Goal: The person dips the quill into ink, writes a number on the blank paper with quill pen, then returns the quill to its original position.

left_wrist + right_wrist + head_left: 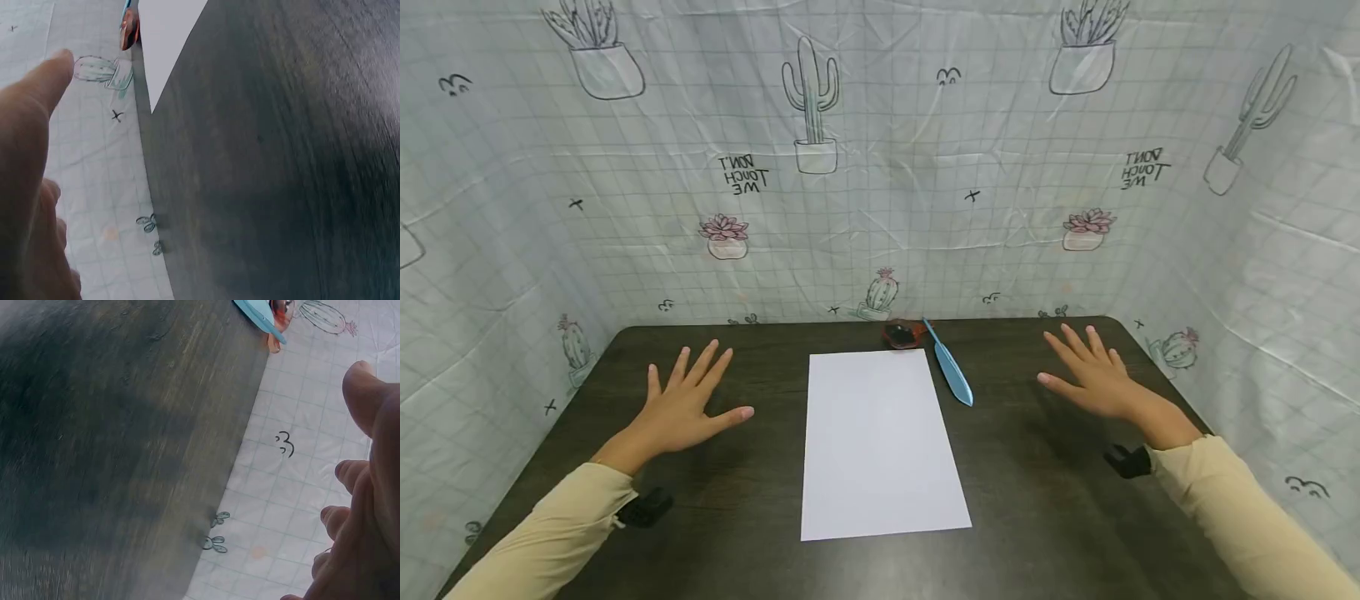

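Observation:
A blank white sheet of paper (880, 442) lies in the middle of the dark table. Just right of its far edge rests a light blue feather-shaped object (952, 372) with a thin stem. At the paper's far edge sits a small glossy reddish-brown object (902, 334) with a dark centre; in the right wrist view the blue object (257, 317) overlaps it. Left of the paper, my left hand (677, 417) has its fingers spread and holds nothing. On the other side my right hand (1093, 379), fingers extended too, is likewise free of any object.
The dark wooden table (722, 533) has rounded far corners. Behind it and along both sides hangs a white grid-patterned cloth (895, 217) printed with cacti. Dark wrist devices (646, 507) sit at both sleeve cuffs.

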Demonstrator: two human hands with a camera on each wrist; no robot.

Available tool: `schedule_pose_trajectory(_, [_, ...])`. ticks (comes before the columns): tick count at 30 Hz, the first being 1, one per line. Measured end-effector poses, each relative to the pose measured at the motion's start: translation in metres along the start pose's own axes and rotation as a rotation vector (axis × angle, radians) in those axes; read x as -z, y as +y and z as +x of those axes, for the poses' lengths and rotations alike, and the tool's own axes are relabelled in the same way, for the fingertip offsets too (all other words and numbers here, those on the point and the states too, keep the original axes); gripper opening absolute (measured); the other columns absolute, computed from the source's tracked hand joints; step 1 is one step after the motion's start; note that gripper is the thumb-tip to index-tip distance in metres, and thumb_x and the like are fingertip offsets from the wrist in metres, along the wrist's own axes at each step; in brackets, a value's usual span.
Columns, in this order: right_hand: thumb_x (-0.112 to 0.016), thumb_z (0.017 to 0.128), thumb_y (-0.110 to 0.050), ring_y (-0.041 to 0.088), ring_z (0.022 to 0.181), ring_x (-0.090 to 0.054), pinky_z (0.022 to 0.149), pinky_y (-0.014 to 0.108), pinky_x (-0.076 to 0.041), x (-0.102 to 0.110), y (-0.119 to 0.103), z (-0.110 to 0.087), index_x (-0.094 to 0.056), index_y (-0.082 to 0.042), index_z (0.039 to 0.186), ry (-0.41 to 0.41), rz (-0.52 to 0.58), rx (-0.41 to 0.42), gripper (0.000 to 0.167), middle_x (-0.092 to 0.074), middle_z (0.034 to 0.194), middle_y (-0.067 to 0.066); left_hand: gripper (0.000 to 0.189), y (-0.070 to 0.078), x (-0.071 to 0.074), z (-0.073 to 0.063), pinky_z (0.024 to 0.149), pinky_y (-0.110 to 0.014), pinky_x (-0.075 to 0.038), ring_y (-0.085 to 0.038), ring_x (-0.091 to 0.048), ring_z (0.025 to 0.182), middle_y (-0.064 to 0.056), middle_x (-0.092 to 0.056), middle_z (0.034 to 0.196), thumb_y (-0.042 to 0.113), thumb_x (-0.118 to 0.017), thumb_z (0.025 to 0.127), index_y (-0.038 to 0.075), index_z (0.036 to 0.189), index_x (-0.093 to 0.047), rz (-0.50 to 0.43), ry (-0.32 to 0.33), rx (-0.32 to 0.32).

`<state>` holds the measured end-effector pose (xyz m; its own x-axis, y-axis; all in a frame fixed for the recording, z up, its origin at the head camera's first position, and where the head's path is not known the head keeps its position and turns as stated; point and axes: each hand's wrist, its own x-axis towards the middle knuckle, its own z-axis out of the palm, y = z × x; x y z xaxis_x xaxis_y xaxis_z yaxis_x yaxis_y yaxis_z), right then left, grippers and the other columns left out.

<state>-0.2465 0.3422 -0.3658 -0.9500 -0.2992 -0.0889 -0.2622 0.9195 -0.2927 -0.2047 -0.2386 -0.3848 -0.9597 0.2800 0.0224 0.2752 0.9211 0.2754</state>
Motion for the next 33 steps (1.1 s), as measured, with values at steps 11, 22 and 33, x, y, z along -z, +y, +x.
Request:
schedule_pose_trajectory(11, [-0.045, 0.098, -0.051, 0.051, 0.140, 0.015, 0.101, 0.076, 0.004, -0.019, 0.001, 0.025, -0.007, -0.012, 0.156, 0.003, 0.069, 0.017, 0.079, 0.004, 0.158, 0.024, 0.093, 0.027, -0.037, 0.006, 0.101, -0.075, 0.010, -0.047, 0.002, 0.144, -0.008, -0.002, 0.162, 0.066, -0.053, 0.087, 0.019, 0.156, -0.013, -0.061, -0.079, -0.133])
schedule_pose_trajectory(22, [-0.043, 0.100, -0.048, 0.053, 0.140, 0.011, 0.101, 0.077, -0.001, -0.032, -0.019, 0.055, -0.012, -0.008, 0.155, 0.002, 0.125, 0.079, 0.075, 0.001, 0.158, 0.024, 0.095, 0.056, -0.079, 0.005, 0.104, -0.074, 0.007, -0.041, -0.001, 0.146, -0.006, -0.007, 0.162, 0.071, -0.053, 0.084, 0.019, 0.155, -0.018, -0.107, -0.193, -0.225])
schedule_pose_trajectory(33, [-0.043, 0.102, -0.040, 0.052, 0.141, 0.010, 0.102, 0.076, -0.002, -0.048, -0.043, 0.083, -0.016, -0.004, 0.154, -0.019, 0.191, 0.155, 0.069, -0.001, 0.158, 0.026, 0.099, 0.063, -0.090, 0.002, 0.103, -0.074, 0.005, -0.042, 0.001, 0.146, -0.006, -0.006, 0.162, 0.071, -0.058, 0.080, 0.019, 0.155, -0.019, -0.116, -0.274, -0.272])
